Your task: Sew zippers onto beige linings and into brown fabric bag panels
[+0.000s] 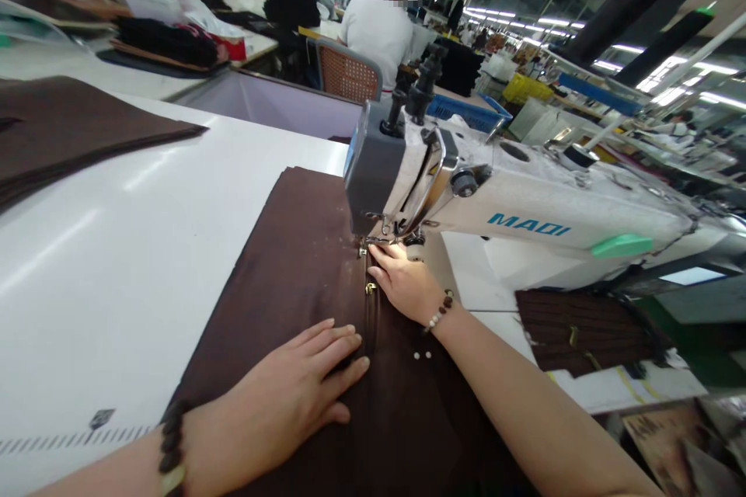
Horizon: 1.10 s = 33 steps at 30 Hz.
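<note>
A dark brown fabric panel lies across the white table under the head of a sewing machine. Down its middle runs a zipper with a gold-coloured zipper pull. My left hand rests flat on the panel, fingers stretched towards the zipper's left side. Close by the presser foot, my right hand presses the cloth just right of the zipper, its fingers extended. Part of the needle area is hidden by the machine head. Two small white dots show on the fabric right of the zipper.
A stack of brown panels lies at the left of the white table. More brown pieces lie on the right, beyond my right arm. Ahead, a person in a white shirt sits on a brown chair.
</note>
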Motion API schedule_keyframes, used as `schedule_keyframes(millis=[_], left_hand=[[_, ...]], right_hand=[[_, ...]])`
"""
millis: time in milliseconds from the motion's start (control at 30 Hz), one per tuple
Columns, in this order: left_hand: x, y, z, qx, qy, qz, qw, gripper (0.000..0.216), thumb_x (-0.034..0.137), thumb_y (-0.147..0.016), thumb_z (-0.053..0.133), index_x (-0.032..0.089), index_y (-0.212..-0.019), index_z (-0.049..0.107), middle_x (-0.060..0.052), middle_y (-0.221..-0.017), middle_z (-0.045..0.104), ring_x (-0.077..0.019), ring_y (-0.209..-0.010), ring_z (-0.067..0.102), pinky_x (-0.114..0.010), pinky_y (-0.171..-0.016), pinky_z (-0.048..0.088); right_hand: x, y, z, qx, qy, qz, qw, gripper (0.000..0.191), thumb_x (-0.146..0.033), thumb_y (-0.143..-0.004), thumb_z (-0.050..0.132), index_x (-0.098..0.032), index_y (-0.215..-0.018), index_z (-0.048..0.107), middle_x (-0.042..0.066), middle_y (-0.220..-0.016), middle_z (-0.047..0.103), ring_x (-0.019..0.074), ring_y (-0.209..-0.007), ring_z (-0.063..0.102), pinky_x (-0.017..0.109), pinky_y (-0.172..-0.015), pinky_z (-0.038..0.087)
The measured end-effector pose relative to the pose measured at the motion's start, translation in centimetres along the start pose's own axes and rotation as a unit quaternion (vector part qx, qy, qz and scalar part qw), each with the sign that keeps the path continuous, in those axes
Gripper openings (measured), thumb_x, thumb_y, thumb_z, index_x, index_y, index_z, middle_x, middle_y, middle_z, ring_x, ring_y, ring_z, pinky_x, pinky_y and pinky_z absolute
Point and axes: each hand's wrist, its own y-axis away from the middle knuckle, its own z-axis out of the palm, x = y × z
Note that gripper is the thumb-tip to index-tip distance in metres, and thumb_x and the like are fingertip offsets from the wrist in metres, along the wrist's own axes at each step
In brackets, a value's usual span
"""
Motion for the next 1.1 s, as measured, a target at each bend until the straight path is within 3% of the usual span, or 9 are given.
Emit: schedule_keyframes(millis=[200, 333, 467, 667, 1100], left_hand=[[-0.6, -0.4, 0.0, 0.021, -0.009, 0.008, 1.0, 0.036, 0.044, -0.088, 0.055, 0.021, -0.114, 0.062, -0.007, -0.115, 0.063, -0.0231, -0.107, 0.059, -0.038, -0.095, 0.048], [-0.6, -0.3, -0.1, 0.022, -0.009, 0.009, 1.0, 0.036, 0.044, -0.088, 0.054, 0.021, -0.115, 0.061, -0.008, -0.115, 0.064, -0.0237, -0.107, 0.059, -0.039, -0.094, 0.048], [-0.7, -0.4, -0.3, 0.004, 0.0, 0.006, 1.0, 0.037, 0.044, -0.088, 0.055, 0.021, -0.116, 0.061, -0.008, -0.116, 0.063, -0.0242, -0.109, 0.059, -0.04, -0.095, 0.048], [-0.6, -0.4, 0.1, -0.01, 0.007, 0.001, 1.0, 0.04, 0.044, -0.086, 0.058, 0.019, -0.117, 0.06, -0.009, -0.118, 0.062, -0.0251, -0.111, 0.058, -0.041, -0.098, 0.046], [-0.7, -0.1, 0.9, 0.02, -0.023, 0.017, 0.999, 0.037, 0.042, -0.09, 0.052, 0.017, -0.117, 0.058, -0.009, -0.121, 0.061, -0.0252, -0.114, 0.056, -0.042, -0.099, 0.045]], right_hand=[[0.5, -0.4, 0.4, 0.024, 0.004, -0.007, 1.0, 0.033, -0.026, -0.094, 0.042, -0.015, -0.12, 0.058, 0.009, -0.122, 0.057, 0.0211, -0.116, 0.051, 0.035, -0.102, 0.042], [0.2, 0.4, -0.1, 0.04, -0.046, -0.001, 0.998, 0.038, -0.021, -0.093, 0.04, -0.013, -0.128, 0.052, 0.01, -0.126, 0.055, 0.0199, -0.118, 0.05, 0.033, -0.103, 0.042], [-1.0, 2.4, -1.0, 0.05, -0.097, -0.051, 0.993, 0.039, -0.016, -0.094, 0.036, -0.008, -0.127, 0.052, 0.01, -0.135, 0.048, 0.0182, -0.127, 0.043, 0.034, -0.109, 0.036], [-1.7, 4.7, -0.5, 0.028, -0.045, -0.094, 0.994, 0.038, -0.013, -0.093, 0.035, -0.011, -0.127, 0.053, 0.011, -0.132, 0.051, 0.0201, -0.126, 0.045, 0.045, -0.107, 0.038], [-1.4, 4.7, -0.1, 0.013, -0.035, -0.093, 0.995, 0.039, -0.014, -0.092, 0.037, -0.006, -0.128, 0.052, 0.014, -0.134, 0.049, 0.0219, -0.128, 0.042, 0.047, -0.108, 0.036]])
